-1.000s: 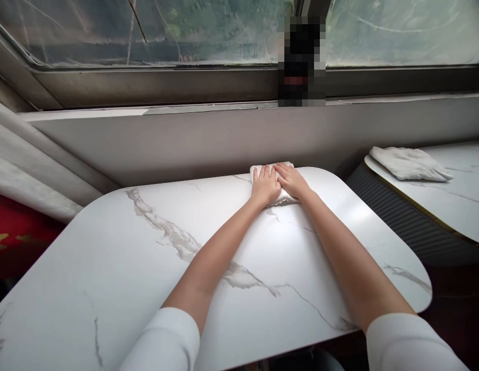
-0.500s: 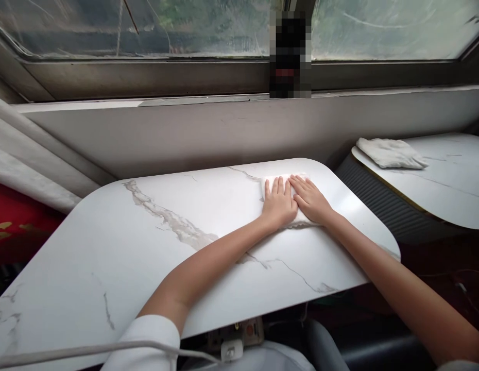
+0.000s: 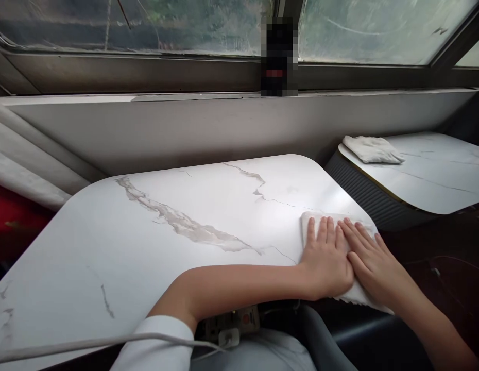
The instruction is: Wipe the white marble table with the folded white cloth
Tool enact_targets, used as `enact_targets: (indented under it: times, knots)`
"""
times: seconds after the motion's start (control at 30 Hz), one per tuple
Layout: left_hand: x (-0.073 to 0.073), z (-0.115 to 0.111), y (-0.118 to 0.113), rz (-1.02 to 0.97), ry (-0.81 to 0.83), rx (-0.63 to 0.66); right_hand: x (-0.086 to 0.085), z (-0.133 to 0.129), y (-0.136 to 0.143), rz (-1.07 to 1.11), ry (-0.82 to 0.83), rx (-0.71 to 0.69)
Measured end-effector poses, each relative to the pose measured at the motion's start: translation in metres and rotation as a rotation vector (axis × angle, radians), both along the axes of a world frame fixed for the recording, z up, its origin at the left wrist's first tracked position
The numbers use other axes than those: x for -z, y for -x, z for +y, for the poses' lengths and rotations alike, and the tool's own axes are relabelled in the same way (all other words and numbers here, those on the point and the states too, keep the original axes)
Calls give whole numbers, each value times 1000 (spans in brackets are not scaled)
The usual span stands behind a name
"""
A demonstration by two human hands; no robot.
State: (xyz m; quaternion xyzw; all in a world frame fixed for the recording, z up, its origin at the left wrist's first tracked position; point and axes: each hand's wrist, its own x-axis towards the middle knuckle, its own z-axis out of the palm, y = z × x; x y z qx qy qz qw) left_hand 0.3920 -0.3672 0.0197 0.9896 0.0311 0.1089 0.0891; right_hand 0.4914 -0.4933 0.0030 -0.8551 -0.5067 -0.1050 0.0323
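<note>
A folded white cloth [image 3: 308, 226] lies at the right end of the white marble-patterned table [image 3: 224, 206], its lower part hanging past the near edge. My left hand [image 3: 327, 257] rests flat on the cloth with its fingers spread a little. Close beside it, my right hand [image 3: 374, 263] presses flat on the cloth's right part, fingers stretched out and thumb touching or nearly touching my left hand. Neither hand grips the cloth; both palms are down, so what is under them is hidden.
A second marble-patterned table [image 3: 432, 175] stands at the right with a crumpled white cloth [image 3: 373, 149] on it. A cable [image 3: 119, 339] crosses the near left, by a power strip [image 3: 247, 318] below the edge. A window and sill run behind, and a curtain hangs left.
Both hands and the cloth under them have moved right and towards me, from the back right of the table to its near right edge. The view has shifted slightly to the right.
</note>
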Motion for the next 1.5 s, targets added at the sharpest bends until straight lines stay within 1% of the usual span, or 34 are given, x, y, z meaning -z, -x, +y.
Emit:
enact_targets:
  times: [0.07, 0.17, 0.27, 0.33, 0.4, 0.47, 0.6, 0.7, 0.8, 0.9, 1.03, 1.13, 1.2, 1.33, 1.5]
  knots:
    - [0, -5, -9, -4, 16, 15, 3, -5, -8, 12, 4, 42]
    - [2, -5, -24, -8, 43, -7, 6, 0, -25, 49, -43, 67]
    - [5, 4, -42, -20, 57, -44, 6, 18, -45, 61, -76, 59]
    - [7, 17, -57, -28, 60, -79, 4, 37, -62, 73, -60, 50]
    - [8, 34, -76, -27, 63, -128, 1, 61, -82, 98, -34, 33]
    - [10, 55, -96, -20, 69, -184, -3, 90, -103, 126, -19, 18]
    - [12, 107, -136, -20, 69, -283, -9, 156, -142, 149, -1, -19]
    - [12, 145, -159, -8, 59, -330, -12, 200, -163, 161, -12, -43]
    - [11, 173, -177, 5, 45, -360, -12, 231, -178, 183, -51, -28]
    - [12, 186, -187, 8, 37, -394, -9, 246, -189, 206, -93, -38]
    - [12, 187, -190, -6, 29, -408, -5, 246, -196, 237, -127, -70]
    - [13, 180, -186, -13, 25, -400, -6, 237, -192, 226, -89, -53]
    - [13, 172, -181, -20, 21, -389, -6, 226, -186, 199, -62, -47]
    - [13, 144, -164, -33, 8, -340, -5, 191, -171, 138, -41, -55]
    - [10, 90, -130, -37, 5, -277, 0, 126, -141, 105, -45, -33]
